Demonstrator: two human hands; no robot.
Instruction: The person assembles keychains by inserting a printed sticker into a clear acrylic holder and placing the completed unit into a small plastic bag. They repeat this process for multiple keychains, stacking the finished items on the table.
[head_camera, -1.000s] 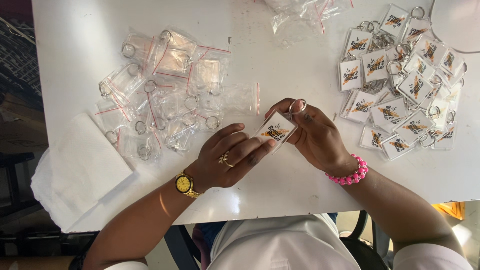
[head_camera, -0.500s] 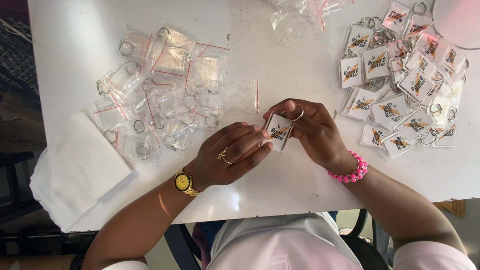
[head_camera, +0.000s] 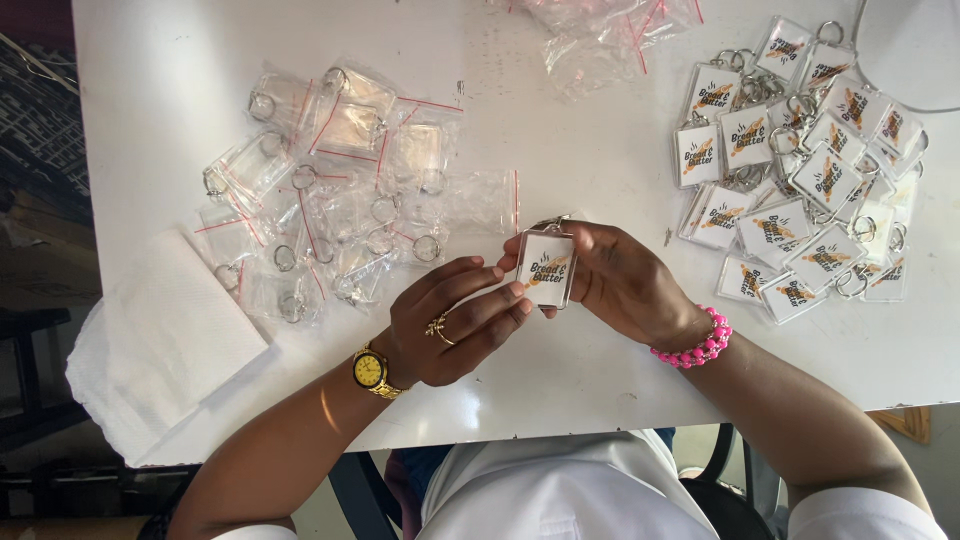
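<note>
— Both hands met over the middle of the white counter (head_camera: 600, 370), didn't they?

— Yes. Her left hand (head_camera: 455, 320) and right hand (head_camera: 625, 280) were closed together on one keychain (head_camera: 546, 268), fingertips pinching it from either side, just above the counter.

— What did it look like?

— It was a clear rectangular plastic case with a white card inside, dark lettering and an orange mark, and a metal ring at its top.

— And the packages?

— Small clear bags with red seal strips (head_camera: 330, 190) lay scattered to the left, each holding a blank case with a ring. More empty bags (head_camera: 610, 40) sat at the far edge. To the right was a pile of finished keychains (head_camera: 800, 170), all with the same white cards.

— Anything else?

— A folded white cloth (head_camera: 160, 340) hung over the near-left corner.
</note>
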